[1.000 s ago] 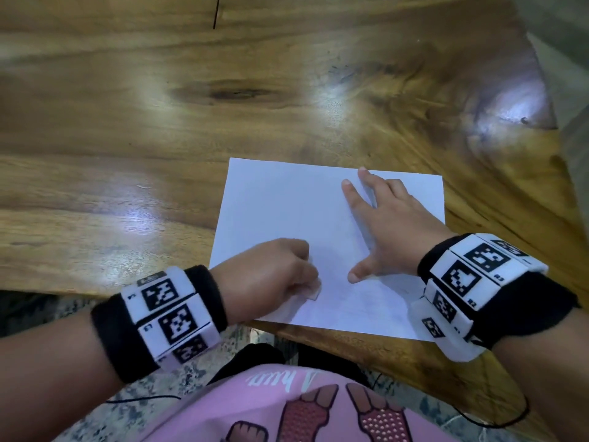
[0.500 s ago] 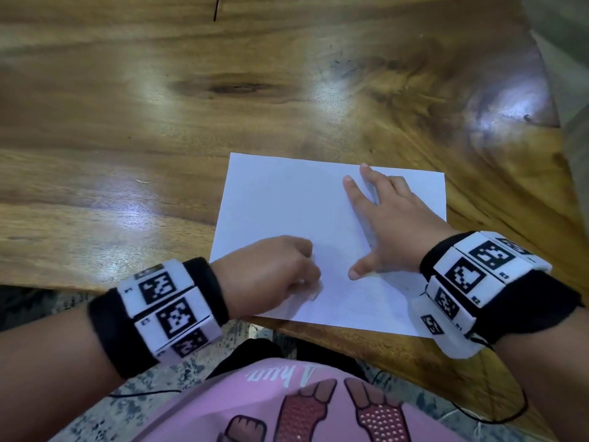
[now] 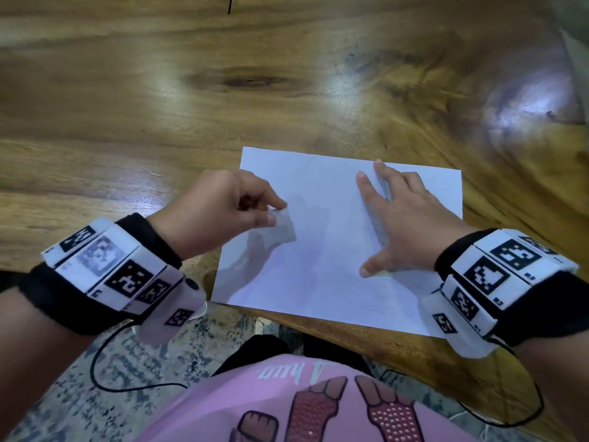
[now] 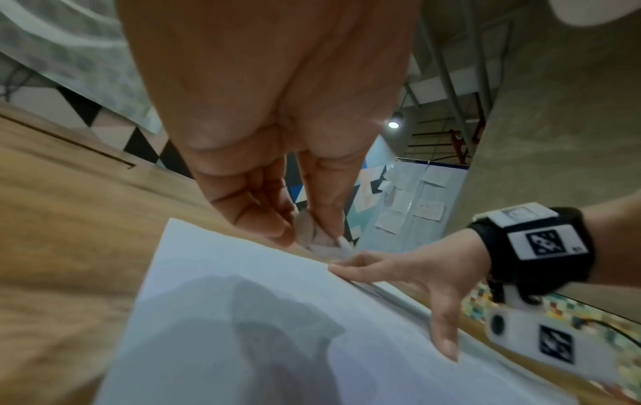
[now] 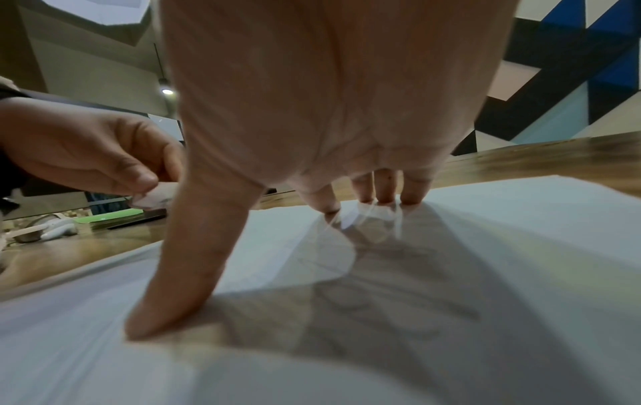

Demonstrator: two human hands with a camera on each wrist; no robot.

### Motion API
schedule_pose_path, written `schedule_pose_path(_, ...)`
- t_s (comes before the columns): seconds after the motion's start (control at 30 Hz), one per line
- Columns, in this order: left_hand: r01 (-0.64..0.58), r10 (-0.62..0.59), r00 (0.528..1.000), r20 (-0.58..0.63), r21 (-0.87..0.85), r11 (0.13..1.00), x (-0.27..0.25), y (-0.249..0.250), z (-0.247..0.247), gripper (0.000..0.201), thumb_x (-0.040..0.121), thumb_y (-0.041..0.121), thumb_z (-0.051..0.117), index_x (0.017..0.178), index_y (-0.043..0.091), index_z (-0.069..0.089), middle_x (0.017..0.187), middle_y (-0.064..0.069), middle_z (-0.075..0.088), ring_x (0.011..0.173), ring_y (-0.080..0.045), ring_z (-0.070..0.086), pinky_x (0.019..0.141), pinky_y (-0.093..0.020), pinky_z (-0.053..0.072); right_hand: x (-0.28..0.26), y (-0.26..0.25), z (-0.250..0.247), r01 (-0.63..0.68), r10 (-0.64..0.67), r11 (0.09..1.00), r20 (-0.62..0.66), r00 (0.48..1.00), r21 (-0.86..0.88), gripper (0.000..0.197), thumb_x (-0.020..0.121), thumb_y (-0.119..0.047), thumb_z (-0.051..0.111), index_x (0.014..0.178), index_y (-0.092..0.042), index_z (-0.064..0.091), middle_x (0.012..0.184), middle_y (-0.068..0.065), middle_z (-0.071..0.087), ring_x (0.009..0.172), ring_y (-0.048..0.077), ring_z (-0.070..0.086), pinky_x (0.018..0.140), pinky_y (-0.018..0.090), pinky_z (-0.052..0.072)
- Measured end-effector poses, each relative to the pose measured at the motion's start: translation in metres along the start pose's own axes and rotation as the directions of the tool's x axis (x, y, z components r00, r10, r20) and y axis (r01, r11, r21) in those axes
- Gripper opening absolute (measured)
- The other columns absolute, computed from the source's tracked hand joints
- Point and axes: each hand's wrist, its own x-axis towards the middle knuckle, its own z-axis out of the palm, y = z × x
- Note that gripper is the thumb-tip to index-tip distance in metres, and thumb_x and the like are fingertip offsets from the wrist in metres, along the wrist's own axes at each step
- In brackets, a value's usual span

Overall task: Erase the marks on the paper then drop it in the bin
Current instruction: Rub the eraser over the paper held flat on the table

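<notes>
1. Left hand (image 3: 223, 208) was lifted off the paper (image 3: 318, 250), hovering over its left edge; a second earlier it sat low at the near edge, rubbing.
2. Left grip: thumb and fingertips pinched a small pale eraser (image 4: 320, 244), clear of the sheet. Its shadow fell on the paper below.
3. Right hand (image 3: 411, 224) lay flat, fingers spread, pressing the right half of the paper down. Right grip held nothing. Same spot as before.
4. Paper lay flat on the wooden surface (image 3: 287, 90), near edge about level with the surface's edge. It hadn't shifted.
5. Faint pencil lines showed under the right hand in the right wrist view; blurry, so probably leftover marks, not certain.
6. Read: the lift looked like a reposition between strokes, or the near-edge patch was done. Erasing likely unfinished.
7. Bin wasn't in any view, so the drop step hadn't begun.
</notes>
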Motion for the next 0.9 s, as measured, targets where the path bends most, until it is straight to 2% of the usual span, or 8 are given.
schedule_pose_path(0.1, -0.132, 0.117, 0.985, 0.125, 0.123, 0.984, -0.002, 0.009, 0.017, 0.017, 0.073, 0.015, 0.073, 0.088, 0.022, 0.071, 0.075, 0.001, 0.060, 0.060, -0.006, 0.051, 0.060, -0.017, 0.040, 0.001, -0.004, 0.002, -0.010, 0.010, 1.000, 0.008, 1.000, -0.020, 0.140, 0.056, -0.070, 0.072, 0.147, -0.018, -0.021, 0.152, 0.009, -0.028, 0.142, 0.027, -0.015, 0.116, 0.036, 0.007)
schedule_pose_path(0.17, -0.211, 0.178, 0.960, 0.215, 0.144, 0.967, -0.004, 0.018, 0.036, 0.013, 0.075, 0.019, 0.071, 0.088, 0.020, 0.071, 0.078, 0.001, 0.058, 0.063, -0.008, 0.053, 0.061, -0.012, 0.038, 0.002, -0.006, 0.004, -0.018, 0.019, 0.999, 0.011, 1.000, -0.030, 0.143, 0.054, -0.073, 0.071, 0.146, -0.016, -0.023, 0.152, 0.011, -0.030, 0.142, 0.029, -0.016, 0.116, 0.037, 0.005)
schedule_pose_path(0.3, -0.314, 0.248, 0.921, 0.300, 0.195, 0.929, -0.009, 0.018, 0.054, 0.009, 0.081, 0.022, 0.061, 0.084, 0.022, 0.070, 0.078, 0.000, 0.052, 0.067, -0.017, 0.055, 0.061, -0.026, 0.044, 0.001, -0.006, 0.004, -0.025, 0.026, 0.999, 0.011, 1.000, -0.030, 0.143, 0.054, -0.075, 0.069, 0.146, -0.016, -0.023, 0.152, 0.012, -0.031, 0.142, 0.029, -0.016, 0.116, 0.036, 0.003)
schedule_pose_path(0.43, -0.263, 0.187, 0.910, 0.371, 0.166, 0.950, -0.026, 0.001, 0.038, 0.018, 0.085, 0.029, 0.055, 0.086, 0.016, 0.067, 0.071, 0.009, 0.045, 0.063, -0.004, 0.047, 0.056, -0.017, 0.037, 0.001, -0.004, 0.005, -0.020, 0.020, 1.000, 0.017, 1.000, -0.016, 0.142, 0.055, -0.074, 0.069, 0.145, -0.017, -0.025, 0.151, 0.011, -0.032, 0.142, 0.028, -0.018, 0.116, 0.035, 0.000)
schedule_pose_path(0.53, -0.317, 0.195, 0.880, 0.433, 0.230, 0.920, -0.031, -0.006, 0.026, 0.024, 0.083, 0.037, 0.052, 0.080, 0.019, 0.068, 0.069, 0.012, 0.044, 0.059, -0.001, 0.046, 0.054, -0.017, 0.035, 0.001, -0.004, 0.005, -0.013, 0.013, 1.000, 0.015, 1.000, -0.011, 0.142, 0.056, -0.074, 0.069, 0.144, -0.016, -0.026, 0.151, 0.011, -0.032, 0.142, 0.028, -0.019, 0.115, 0.035, -0.002)
schedule_pose_path(0.67, -0.301, 0.239, 0.913, 0.330, 0.151, 0.942, -0.012, 0.011, 0.035, 0.009, 0.078, 0.028, 0.065, 0.077, 0.022, 0.072, 0.068, 0.019, 0.040, 0.055, 0.004, 0.042, 0.057, 0.000, 0.029, 0.001, -0.005, 0.005, -0.005, 0.005, 1.000, 0.008, 1.000, -0.017, 0.141, 0.056, -0.073, 0.069, 0.145, -0.015, -0.025, 0.151, 0.012, -0.031, 0.142, 0.028, -0.018, 0.115, 0.035, -0.002)
schedule_pose_path(0.77, -0.340, 0.282, 0.906, 0.316, 0.149, 0.928, -0.004, 0.016, 0.048, 0.007, 0.079, 0.021, 0.065, 0.079, 0.023, 0.071, 0.073, 0.012, 0.045, 0.062, -0.005, 0.048, 0.059, -0.010, 0.033, 0.000, -0.006, 0.003, -0.007, 0.007, 1.000, 0.014, 1.000, -0.014, 0.141, 0.057, -0.073, 0.069, 0.145, -0.015, -0.025, 0.151, 0.012, -0.032, 0.142, 0.028, -0.019, 0.115, 0.035, -0.002)
schedule_pose_path(0.9, -0.297, 0.199, 0.893, 0.404, 0.198, 0.934, -0.024, -0.002, 0.030, 0.024, 0.082, 0.042, 0.051, 0.080, 0.026, 0.069, 0.071, 0.015, 0.042, 0.061, -0.002, 0.047, 0.055, -0.017, 0.036, -0.001, -0.004, 0.003, -0.002, 0.002, 1.000, 0.014, 1.000, 0.000, 0.140, 0.058, -0.072, 0.069, 0.145, -0.016, -0.025, 0.151, 0.011, -0.032, 0.142, 0.026, -0.020, 0.115, 0.033, -0.004)
